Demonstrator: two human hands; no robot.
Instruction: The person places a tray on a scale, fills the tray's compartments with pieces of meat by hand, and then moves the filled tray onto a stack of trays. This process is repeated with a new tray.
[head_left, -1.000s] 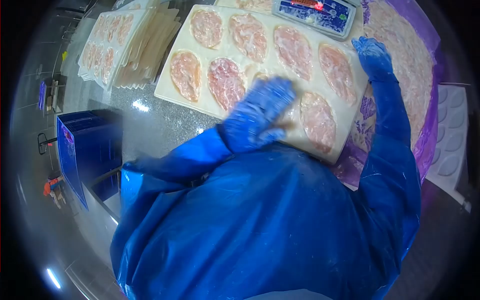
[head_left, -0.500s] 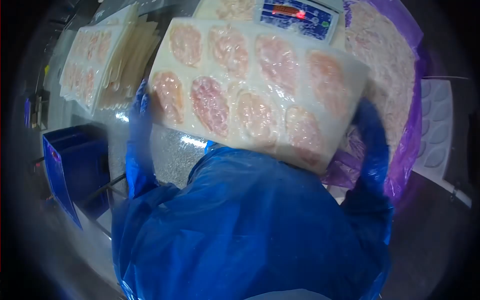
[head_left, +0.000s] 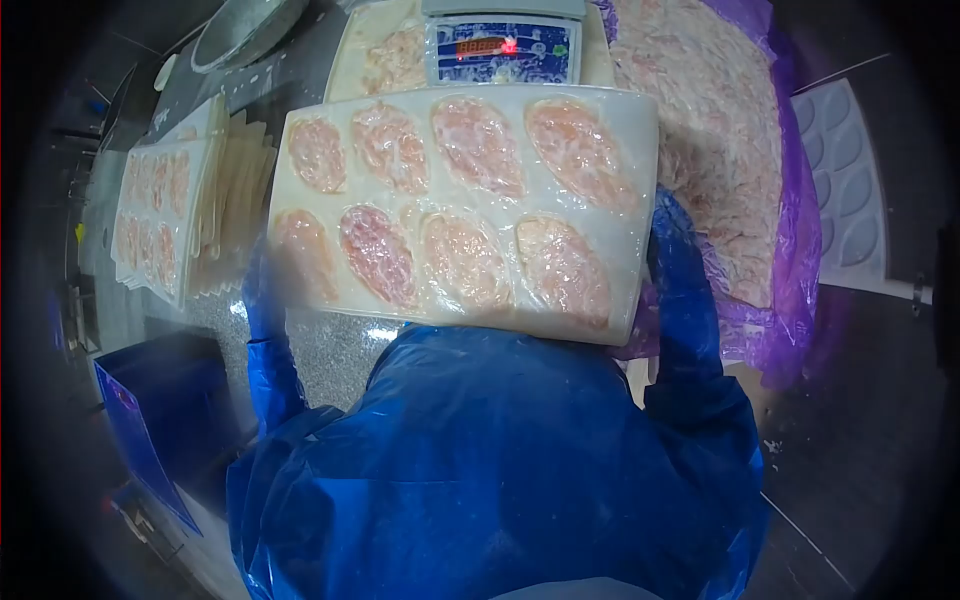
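A white moulding tray (head_left: 468, 205) is held up in front of my body. Its leaf-shaped hollows carry several flat pieces of wet, pale pink raw minced meat (head_left: 478, 145). My left hand (head_left: 262, 285), in a blue glove, grips the tray's left edge and is partly smeared by motion. On the opposite edge, my right hand (head_left: 672, 235) is closed round the tray's side, also in a blue glove. The fingers beneath the tray are hidden on both sides.
A digital scale (head_left: 505, 50) stands behind the tray. At right, a mass of minced meat (head_left: 710, 130) fills a purple plastic liner (head_left: 790, 240), with a bare mould sheet (head_left: 842, 180) beyond. Stacked filled trays (head_left: 165, 220), a metal bowl (head_left: 240, 30) and a blue bin (head_left: 165, 410) are on the left.
The tray has become more level, its right side swinging up as its left side dropped. My hands have moved with it, still gripping. The view has shifted, showing more of the scale and the metal bowl.
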